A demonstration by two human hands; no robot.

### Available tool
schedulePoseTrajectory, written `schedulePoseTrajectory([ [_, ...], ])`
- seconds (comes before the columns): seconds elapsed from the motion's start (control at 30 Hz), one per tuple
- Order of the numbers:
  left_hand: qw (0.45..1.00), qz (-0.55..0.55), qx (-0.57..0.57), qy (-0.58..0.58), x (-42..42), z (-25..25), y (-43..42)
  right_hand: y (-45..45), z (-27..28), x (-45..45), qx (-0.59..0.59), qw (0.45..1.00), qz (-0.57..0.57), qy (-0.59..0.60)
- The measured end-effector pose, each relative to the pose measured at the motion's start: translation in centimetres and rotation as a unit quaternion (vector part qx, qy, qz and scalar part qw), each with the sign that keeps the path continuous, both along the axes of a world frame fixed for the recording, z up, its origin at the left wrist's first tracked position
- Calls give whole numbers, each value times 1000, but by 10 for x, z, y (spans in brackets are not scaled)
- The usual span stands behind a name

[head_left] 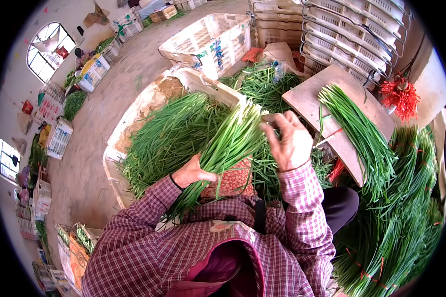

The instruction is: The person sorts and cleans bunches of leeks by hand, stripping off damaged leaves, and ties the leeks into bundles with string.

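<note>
My left hand (193,173) is wrapped round a thick bunch of garlic chives (233,136), held slanting across my lap with the pale ends up. My right hand (290,141) is at those pale ends, thumb and fingers closed in a pinch. A small greyish thing shows at its fingertips, too little of it to name. Under the bunch lies a heap of loose chives (168,133) in a white plastic crate (115,168). A red patterned cloth (237,180) shows below the bunch. Right of my right hand, another bunch of chives (359,133) lies on a board (307,96).
Tied chive bundles (381,247) are piled at the right. Red ties (400,99) hang near stacked white crates (352,34). A white basket (208,44) stands ahead, with loose chives (262,84) beside it. More crates (94,73) line the left wall, where another person (79,59) sits.
</note>
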State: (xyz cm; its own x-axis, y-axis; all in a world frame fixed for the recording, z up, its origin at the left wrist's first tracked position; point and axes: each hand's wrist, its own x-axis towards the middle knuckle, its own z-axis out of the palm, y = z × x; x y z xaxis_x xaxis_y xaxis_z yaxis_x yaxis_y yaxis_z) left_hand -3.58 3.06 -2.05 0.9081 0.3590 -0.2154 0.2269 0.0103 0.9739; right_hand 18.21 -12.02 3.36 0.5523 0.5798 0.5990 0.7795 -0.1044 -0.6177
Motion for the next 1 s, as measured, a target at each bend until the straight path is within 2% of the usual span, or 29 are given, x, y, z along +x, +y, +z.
schedulePoseTrajectory([
  [0.1,1000,-5,5,-1,3,11,-6,16,1,-17,-17,999,18,48],
  [0.17,1000,-3,21,-11,5,16,-11,21,3,-20,-76,996,-15,49],
  [0.27,1000,1,25,5,4,15,-10,24,-3,-17,-71,997,-23,20],
  [0.33,1000,2,24,1,3,13,-10,21,-5,-10,5,1000,-27,7],
  [0.43,1000,4,17,-7,0,9,-6,9,-16,29,47,981,-134,-134],
  [0.47,1000,3,14,-7,-1,8,-5,1,-11,38,0,977,-186,-104],
  [0.5,1000,3,10,-6,-2,6,-4,-9,-10,49,-15,967,-224,-122],
  [0.6,999,15,48,2,-1,4,-2,-19,-4,44,5,985,-172,-24],
  [0.63,999,7,48,13,-1,7,-3,-18,0,30,7,993,-114,21],
  [0.67,999,-2,48,24,1,9,-4,-13,-2,19,18,998,-60,10],
  [0.7,999,-4,48,25,3,6,-5,-10,1,5,15,998,8,67],
  [0.77,999,10,34,-20,3,-1,-5,4,0,-19,-6,991,49,126],
  [0.9,998,11,45,-38,3,3,-7,19,-10,-26,-24,996,37,72],
  [0.97,999,12,26,44,3,16,-9,19,-9,-21,-12,999,13,30],
  [1.0,999,11,26,44,2,18,-8,18,-11,-13,-8,1000,-13,8],
])
